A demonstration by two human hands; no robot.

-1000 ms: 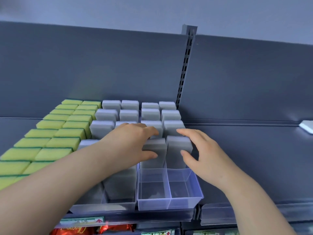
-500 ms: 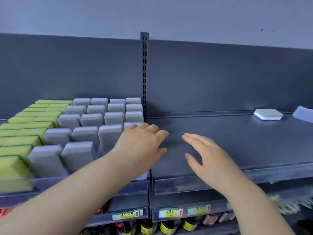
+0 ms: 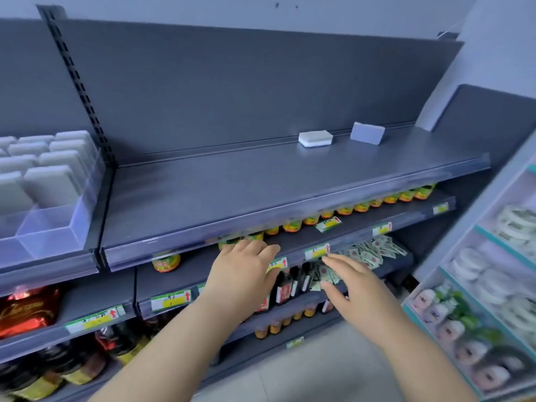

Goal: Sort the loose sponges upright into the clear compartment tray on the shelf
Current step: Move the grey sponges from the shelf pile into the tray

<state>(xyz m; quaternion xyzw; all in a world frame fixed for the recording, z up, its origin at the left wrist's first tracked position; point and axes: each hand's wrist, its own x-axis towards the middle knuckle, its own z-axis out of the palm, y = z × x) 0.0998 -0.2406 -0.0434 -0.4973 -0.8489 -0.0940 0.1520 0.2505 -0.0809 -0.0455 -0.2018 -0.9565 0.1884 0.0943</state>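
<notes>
Two loose sponges lie at the back right of the dark shelf (image 3: 232,184): a white sponge (image 3: 315,138) lying flat and a pale blue-grey sponge (image 3: 367,133) standing on edge. The clear compartment tray (image 3: 58,227) sits at the far left, with grey sponges (image 3: 49,181) upright in its rear compartments and its front compartments bare. My left hand (image 3: 243,274) and my right hand (image 3: 351,285) hover in front of the lower shelves, fingers loosely extended, holding nothing. Both are well below and left of the loose sponges.
Below are shelves of jars with yellow-green lids (image 3: 345,211), dark bottles (image 3: 290,285), sachets (image 3: 368,253) and red packets (image 3: 26,311). A second rack with white and green goods (image 3: 493,285) stands at the right. A slotted upright (image 3: 78,85) divides the shelf bays.
The view has swung right, away from the tray, bringing the two loose sponges into view. Both hands came off the grey sponges in the tray and now hang lower, holding nothing.
</notes>
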